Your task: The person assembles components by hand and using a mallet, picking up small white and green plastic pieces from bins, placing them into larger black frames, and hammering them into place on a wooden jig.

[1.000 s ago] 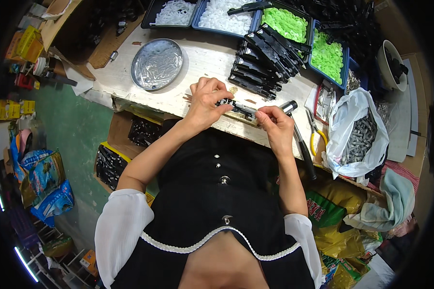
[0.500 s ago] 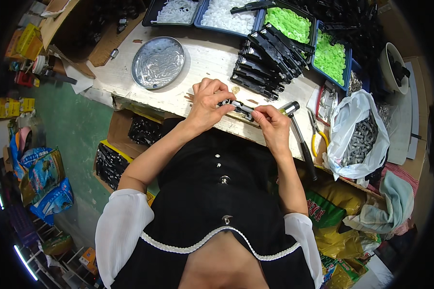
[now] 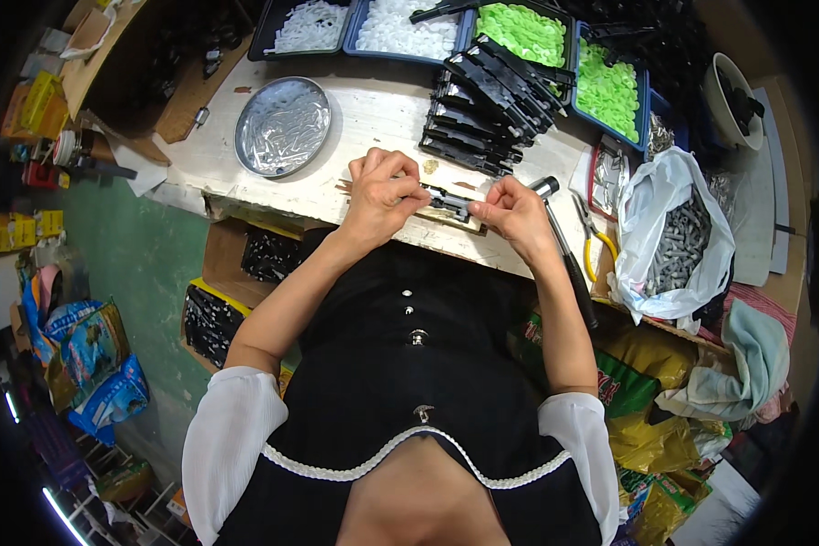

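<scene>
Black part [image 3: 448, 202] at white bench's [image 3: 373, 109] front edge; left hand [image 3: 380, 196] and right hand [image 3: 517, 218] fingers pinched on opposite ends. Slack pinch could drop it overboard; right wrist could nudge hammer [image 3: 571, 264].

Green floor [image 3: 159, 250] shows beside a white workbench [image 3: 378, 105].

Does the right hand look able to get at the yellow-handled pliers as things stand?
Likely yes: the pliers lie uncovered to the right of the right hand, though it would probably have to pass over the hammer between them.
</scene>
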`<state>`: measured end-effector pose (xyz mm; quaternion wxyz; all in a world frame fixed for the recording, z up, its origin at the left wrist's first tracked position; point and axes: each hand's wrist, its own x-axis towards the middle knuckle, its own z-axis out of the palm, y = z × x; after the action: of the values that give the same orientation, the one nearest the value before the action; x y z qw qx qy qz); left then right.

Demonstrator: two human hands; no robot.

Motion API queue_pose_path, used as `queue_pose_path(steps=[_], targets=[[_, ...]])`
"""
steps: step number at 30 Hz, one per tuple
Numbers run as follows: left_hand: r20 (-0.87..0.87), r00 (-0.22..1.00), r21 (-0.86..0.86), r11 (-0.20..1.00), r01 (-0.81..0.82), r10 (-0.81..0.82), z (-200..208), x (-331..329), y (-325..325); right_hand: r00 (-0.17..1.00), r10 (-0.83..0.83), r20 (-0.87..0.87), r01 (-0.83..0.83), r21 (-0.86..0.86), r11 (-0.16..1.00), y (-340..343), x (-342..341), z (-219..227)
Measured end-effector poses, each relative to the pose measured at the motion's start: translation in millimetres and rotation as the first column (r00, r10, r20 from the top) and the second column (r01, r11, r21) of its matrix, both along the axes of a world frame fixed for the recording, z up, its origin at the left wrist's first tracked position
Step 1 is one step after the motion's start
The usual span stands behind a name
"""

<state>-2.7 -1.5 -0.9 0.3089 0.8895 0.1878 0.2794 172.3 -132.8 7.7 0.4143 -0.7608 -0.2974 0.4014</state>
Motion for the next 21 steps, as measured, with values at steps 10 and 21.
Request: queue_pose_path(steps=[10, 21], targets=[[-0.01, 1.0, 0.016, 1.0, 0.001, -0.001, -2.2, 1.0, -1.7, 0.962, 0.167, 0.215, -0.154, -0.077, 0.985, -9.8, 18.3, 43.6], [0.026, 0.999, -0.027, 0.999, 0.02, -0.02, -0.3, 1.0, -1.2, 0.55, 0.101, 0.829, -0.162, -0.013, 0.987, 75.0, 160.8, 72.1]])
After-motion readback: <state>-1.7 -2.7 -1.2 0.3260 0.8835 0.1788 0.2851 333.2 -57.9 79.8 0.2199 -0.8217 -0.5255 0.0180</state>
